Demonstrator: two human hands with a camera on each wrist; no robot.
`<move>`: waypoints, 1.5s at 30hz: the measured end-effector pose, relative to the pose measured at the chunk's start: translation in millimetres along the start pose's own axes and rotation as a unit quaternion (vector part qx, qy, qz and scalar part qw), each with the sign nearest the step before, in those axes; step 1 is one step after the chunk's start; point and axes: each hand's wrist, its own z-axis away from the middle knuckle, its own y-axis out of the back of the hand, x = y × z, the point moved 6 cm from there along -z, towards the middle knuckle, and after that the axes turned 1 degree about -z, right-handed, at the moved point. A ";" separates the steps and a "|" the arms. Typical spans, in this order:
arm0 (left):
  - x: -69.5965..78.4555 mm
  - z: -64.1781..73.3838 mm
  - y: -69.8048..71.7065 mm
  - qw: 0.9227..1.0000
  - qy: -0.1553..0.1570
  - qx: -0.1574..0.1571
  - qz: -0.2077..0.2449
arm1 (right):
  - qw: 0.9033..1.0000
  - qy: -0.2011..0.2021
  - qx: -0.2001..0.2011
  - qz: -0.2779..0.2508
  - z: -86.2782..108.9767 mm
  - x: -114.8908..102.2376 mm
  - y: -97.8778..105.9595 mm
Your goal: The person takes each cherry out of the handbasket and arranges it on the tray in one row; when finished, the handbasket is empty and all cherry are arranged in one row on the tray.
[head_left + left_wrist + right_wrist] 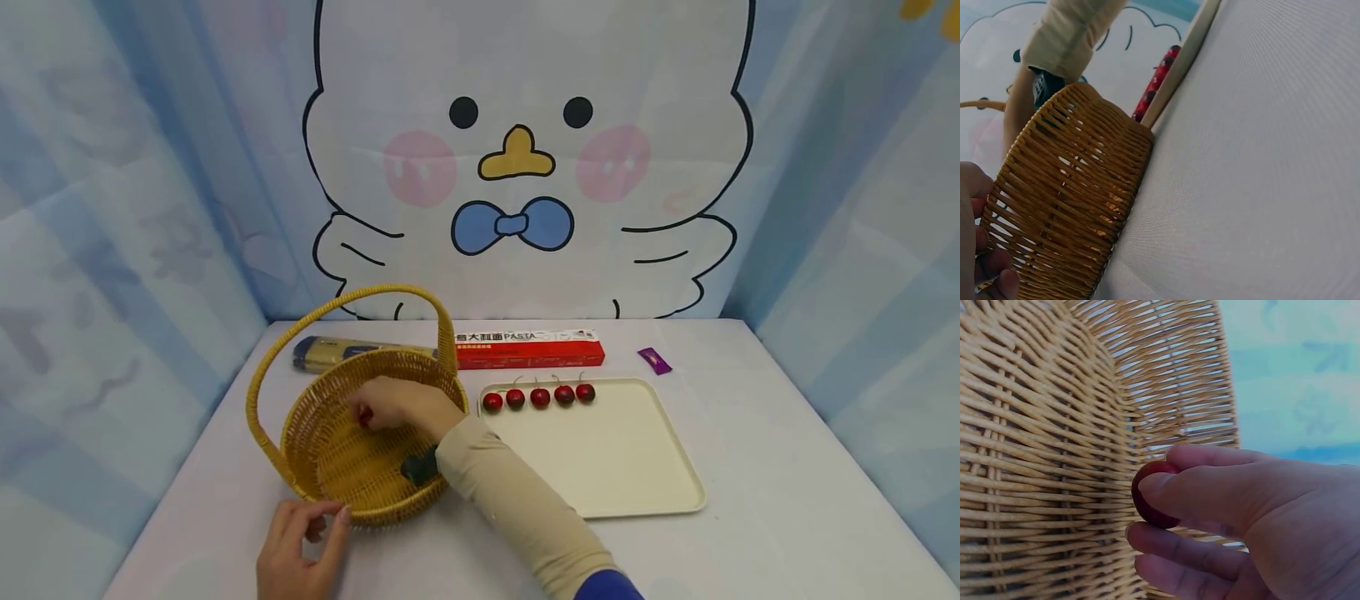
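Note:
Inside a yellow woven basket (367, 504) with a tall handle, my right hand (397, 406) pinches a dark red cherry (1155, 495) between thumb and fingers. The right wrist view shows the cherry close to the basket's woven wall (1172, 381). My left hand (300, 542) is at the basket's near rim, thumb and index finger pinching it. Only part of that hand (985, 250) shows in the left wrist view, beside the wicker side. To the right, several cherries (540, 398) stand in a row along the far edge of a cream tray (600, 467).
Behind the basket lies a pack of pasta (330, 353), partly hidden. A red and white pasta box (528, 352) is behind the tray. A small purple wrapped sweet (655, 361) lies at the back right. Patterned curtains (135, 250) enclose the white table (787, 500).

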 end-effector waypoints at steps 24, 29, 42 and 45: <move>-3.9 -0.2 -1.2 1.000 0.023 -0.013 -0.014 | 0.992 0.001 0.126 -0.004 70.3 6.8 34.3; -2.7 -0.1 -1.8 0.999 0.029 -0.020 -0.020 | 0.987 -0.009 0.159 -0.024 88.3 11.4 38.3; -1.7 0.9 -1.4 1.000 0.000 -0.002 0.006 | 0.973 -0.040 0.205 -0.098 143.5 37.2 41.7; -2.0 0.8 -0.3 0.999 -0.020 0.011 0.023 | 0.969 -0.045 0.218 -0.110 156.1 45.5 40.1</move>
